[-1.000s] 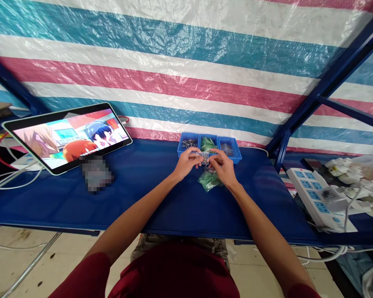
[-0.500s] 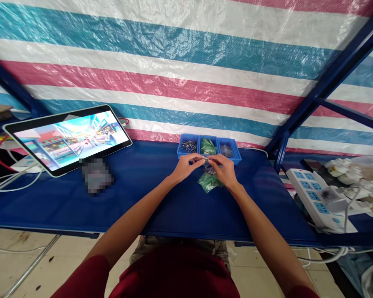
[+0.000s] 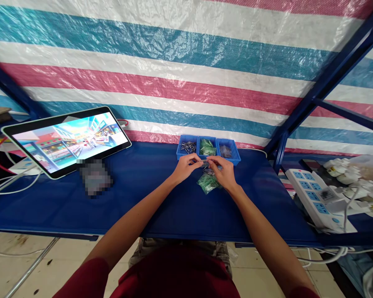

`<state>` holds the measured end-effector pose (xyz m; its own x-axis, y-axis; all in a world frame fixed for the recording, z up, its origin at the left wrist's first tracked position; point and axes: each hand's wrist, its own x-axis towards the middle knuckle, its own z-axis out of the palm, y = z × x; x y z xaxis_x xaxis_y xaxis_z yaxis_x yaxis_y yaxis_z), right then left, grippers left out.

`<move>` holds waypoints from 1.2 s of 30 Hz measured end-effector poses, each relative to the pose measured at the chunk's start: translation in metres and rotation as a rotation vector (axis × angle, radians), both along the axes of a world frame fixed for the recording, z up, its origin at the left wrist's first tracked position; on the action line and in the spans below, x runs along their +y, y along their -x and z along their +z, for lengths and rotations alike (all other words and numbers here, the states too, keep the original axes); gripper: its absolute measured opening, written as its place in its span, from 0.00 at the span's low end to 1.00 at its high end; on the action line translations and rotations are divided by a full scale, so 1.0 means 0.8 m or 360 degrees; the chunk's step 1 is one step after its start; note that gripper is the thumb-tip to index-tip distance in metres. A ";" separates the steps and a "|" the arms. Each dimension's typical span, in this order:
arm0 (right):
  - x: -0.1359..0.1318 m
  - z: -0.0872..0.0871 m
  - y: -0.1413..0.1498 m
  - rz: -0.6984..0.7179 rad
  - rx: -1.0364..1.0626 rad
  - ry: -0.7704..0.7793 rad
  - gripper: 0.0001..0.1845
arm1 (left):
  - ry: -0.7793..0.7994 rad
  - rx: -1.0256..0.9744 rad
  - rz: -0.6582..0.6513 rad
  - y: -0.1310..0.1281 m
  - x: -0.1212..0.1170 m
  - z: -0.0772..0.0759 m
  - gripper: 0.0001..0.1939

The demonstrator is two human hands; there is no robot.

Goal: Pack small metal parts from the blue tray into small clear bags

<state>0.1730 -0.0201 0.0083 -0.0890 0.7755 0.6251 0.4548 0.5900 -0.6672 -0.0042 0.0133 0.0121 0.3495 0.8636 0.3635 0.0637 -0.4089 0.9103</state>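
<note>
My left hand (image 3: 186,166) and my right hand (image 3: 224,171) meet over the blue table (image 3: 149,194), both pinching a small clear packet (image 3: 205,164) between their fingertips. Just below the hands lies a clear bag of green parts (image 3: 207,182). Right behind the hands stand three small blue bins (image 3: 208,148): the left bin holds metal pins, the middle bin holds green parts, the right bin holds clear packets.
A tablet (image 3: 66,139) playing a cartoon leans at the left, with a blurred object (image 3: 95,178) in front of it and cables (image 3: 6,182) beside it. A white power strip (image 3: 317,198) and white parts (image 3: 354,174) lie at the right. A blue frame post (image 3: 279,155) rises behind.
The hands have lowered slightly toward the table and closed together on the small packet. The tablet picture changed from faces to a street scene.
</note>
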 end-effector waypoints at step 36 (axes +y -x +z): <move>0.002 -0.003 0.000 -0.0068 -0.0114 -0.0144 0.11 | 0.0524 -0.0365 -0.0170 -0.002 0.000 0.004 0.22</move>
<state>0.1728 -0.0186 0.0063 -0.1037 0.7200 0.6862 0.5253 0.6255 -0.5769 -0.0023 0.0137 0.0151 0.3857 0.9100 0.1525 -0.1829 -0.0866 0.9793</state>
